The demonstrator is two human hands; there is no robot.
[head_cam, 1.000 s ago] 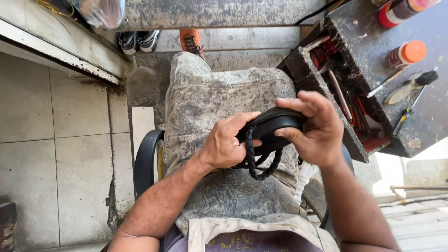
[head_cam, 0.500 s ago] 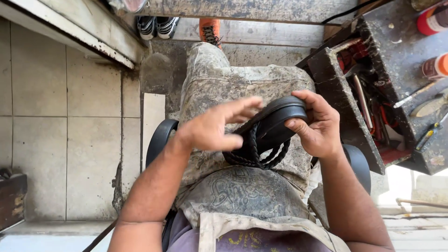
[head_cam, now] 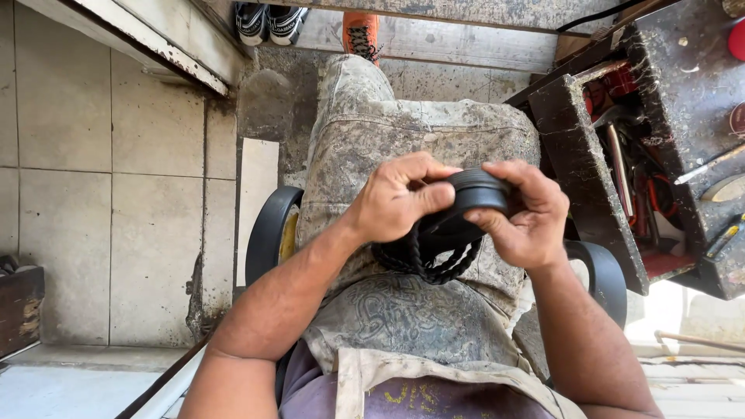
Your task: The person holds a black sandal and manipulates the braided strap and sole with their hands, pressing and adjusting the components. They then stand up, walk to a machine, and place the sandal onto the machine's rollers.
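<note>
Mid-fitting, by the look of it: left hand (head_cam: 396,203) and right hand (head_cam: 524,221) both clenched on black sandal (head_cam: 475,194) above apron-covered lap (head_cam: 419,140), braided strap (head_cam: 431,268) dangling beneath. Next likely needing steady thumb pressure along sole rim

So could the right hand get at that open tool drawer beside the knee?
Probably yes: the tool drawer lies open just beside the right hand, nothing between, though that hand now holds the black shoe.
</note>
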